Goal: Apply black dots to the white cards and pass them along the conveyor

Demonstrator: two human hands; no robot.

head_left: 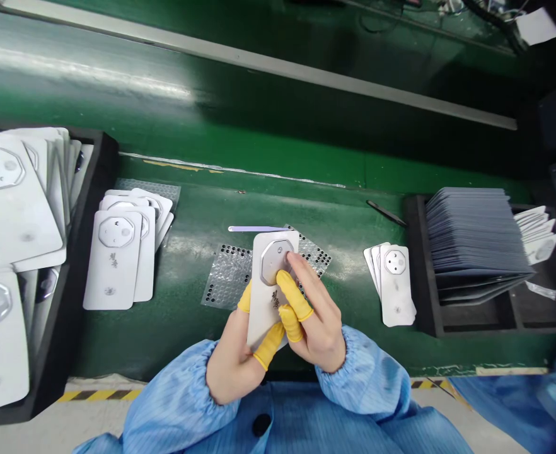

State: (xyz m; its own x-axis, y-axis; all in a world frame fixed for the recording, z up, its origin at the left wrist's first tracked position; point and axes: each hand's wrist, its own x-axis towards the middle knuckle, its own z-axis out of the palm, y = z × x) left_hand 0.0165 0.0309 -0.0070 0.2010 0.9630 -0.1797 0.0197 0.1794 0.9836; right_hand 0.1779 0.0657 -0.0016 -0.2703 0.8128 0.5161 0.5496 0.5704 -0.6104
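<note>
A white phone back cover (263, 302) with a silver octagonal camera plate and dark lettering is held upright in front of me. My left hand (240, 359) is closed around its lower part, with the thumb across the front. My right hand (318, 321) is closed against the right side of the same cover, and its fingertips rest on the camera plate (272, 260). Yellow finger cots cover several of my fingertips. Behind the cover, sheets of small black round pieces (231, 277) lie on clear bubble wrap. A pale lilac stick (256, 229) lies just beyond.
More white covers lie in a stack (112, 265) to the left and fill a black tray (93, 183) at far left. A smaller stack (395, 290) sits to the right. Dark tweezers (386, 213) lie near a black divided box (427, 284) holding grey sheets (469, 233).
</note>
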